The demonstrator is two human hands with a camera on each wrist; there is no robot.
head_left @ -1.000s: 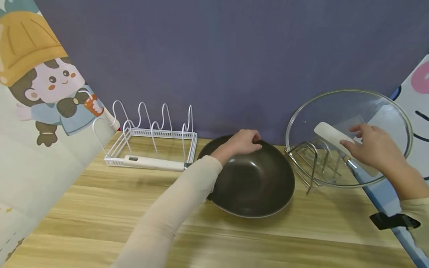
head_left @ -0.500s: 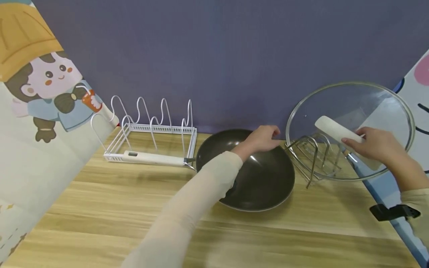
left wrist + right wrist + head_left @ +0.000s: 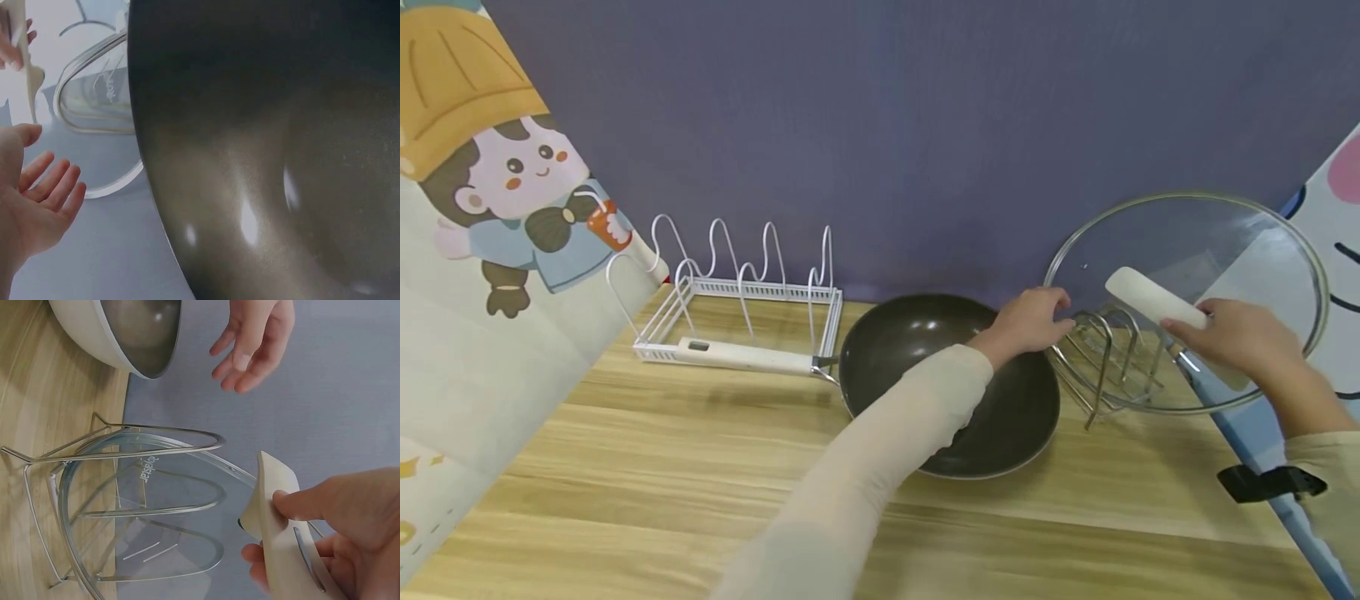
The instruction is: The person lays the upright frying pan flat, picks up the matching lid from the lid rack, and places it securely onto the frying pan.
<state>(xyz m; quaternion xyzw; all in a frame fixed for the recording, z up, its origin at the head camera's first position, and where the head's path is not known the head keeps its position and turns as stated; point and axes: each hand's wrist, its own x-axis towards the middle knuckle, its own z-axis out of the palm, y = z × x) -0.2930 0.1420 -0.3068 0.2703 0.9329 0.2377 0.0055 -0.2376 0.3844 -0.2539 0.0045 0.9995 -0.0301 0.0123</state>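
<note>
My right hand (image 3: pixel 1247 337) grips the cream handle (image 3: pixel 284 537) of a large glass lid (image 3: pixel 1180 237). The lid stands tilted on edge, its lower part between the wires of a small metal rack (image 3: pixel 144 453). My left hand (image 3: pixel 1033 319) reaches over the far right rim of a dark wok (image 3: pixel 1022 425), fingers loosely extended and holding nothing. In the left wrist view the left hand (image 3: pixel 40 206) shows its palm and spread fingers beside the wok's rim. The left forearm covers part of the wok in the head view.
The wok's long cream handle (image 3: pixel 752 358) points left, along the front of a white wire rack (image 3: pixel 737 287) with several loops. All stand on a wood-grain table (image 3: pixel 662 483) before a grey-blue backdrop (image 3: pixel 887 142). A cartoon-printed sheet (image 3: pixel 550 358) borders the left side.
My left hand has moved right across the wok toward the metal rack and the lid. The right hand keeps its grip on the lid's handle, and the lid has hardly moved.
</note>
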